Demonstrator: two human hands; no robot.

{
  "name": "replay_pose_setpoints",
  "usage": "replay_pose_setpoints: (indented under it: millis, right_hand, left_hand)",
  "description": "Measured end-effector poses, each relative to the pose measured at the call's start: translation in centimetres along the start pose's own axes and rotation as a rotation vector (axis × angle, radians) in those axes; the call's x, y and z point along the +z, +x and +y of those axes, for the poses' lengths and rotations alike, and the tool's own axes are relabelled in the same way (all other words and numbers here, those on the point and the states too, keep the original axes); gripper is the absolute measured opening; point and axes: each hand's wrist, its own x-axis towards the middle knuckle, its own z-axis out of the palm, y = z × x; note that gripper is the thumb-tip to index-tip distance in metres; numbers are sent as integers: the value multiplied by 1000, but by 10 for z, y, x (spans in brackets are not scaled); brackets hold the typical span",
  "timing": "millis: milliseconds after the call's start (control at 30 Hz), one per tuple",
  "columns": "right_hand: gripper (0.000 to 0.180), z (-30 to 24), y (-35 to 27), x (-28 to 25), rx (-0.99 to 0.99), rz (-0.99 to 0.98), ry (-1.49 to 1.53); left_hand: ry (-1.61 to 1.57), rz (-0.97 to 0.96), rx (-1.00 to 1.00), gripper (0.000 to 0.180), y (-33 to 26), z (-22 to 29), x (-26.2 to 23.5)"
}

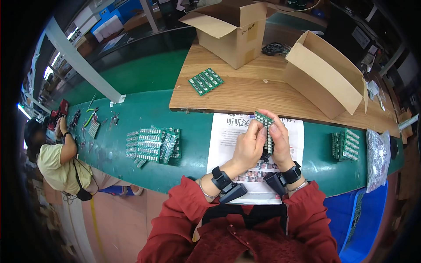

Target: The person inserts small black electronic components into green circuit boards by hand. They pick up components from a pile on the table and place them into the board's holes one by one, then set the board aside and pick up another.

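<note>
Both of my hands meet above a printed sheet of paper (226,144), holding a green circuit board panel (264,119) on its edge between them. My left hand (249,147) is closed on the panel's left side, with thumb and bent fingers pinching it. My right hand (280,141) grips the other side, its thumb on the board and its fingers behind it. Rows of pale components show on the panel's face; my fingers cover much of it. Small dark pieces (266,156) show below the panel between my palms; their kind cannot be made out.
Stacked circuit boards (151,144) lie to the left, more boards (346,144) to the right beside a clear plastic bag (378,160). Beyond, a wooden board (245,90) carries one panel (206,81) and two open cardboard boxes (239,41). A co-worker (57,162) sits far left; a blue bin (364,223) stands lower right.
</note>
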Motion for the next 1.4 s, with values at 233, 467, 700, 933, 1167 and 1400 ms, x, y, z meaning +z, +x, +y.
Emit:
replay_pose_setpoints:
  millis: [233,467,700,933,1167,1400]
  right_hand:
    - [55,1,-2,2,86,-30,190]
    - [61,-3,-2,7,119,-55,285]
    - [62,-6,-2,10,102,-102,136]
    - [59,1,-1,10,174,18,310]
    - [62,3,-1,6,55,-61,-20]
    - [62,-1,-3,7,80,-21,78]
  left_hand:
    - [-41,26,64,8,0,-4,-2]
    - [-60,56,88,8,2,-1,-3]
    - [-21,97,92,10,5,-4,-7]
    - [-51,154,78,11,6,-2,-9]
    - [-34,150,244,11,7,-6,-5]
    - [-64,188,264,13,3,-4,-9]
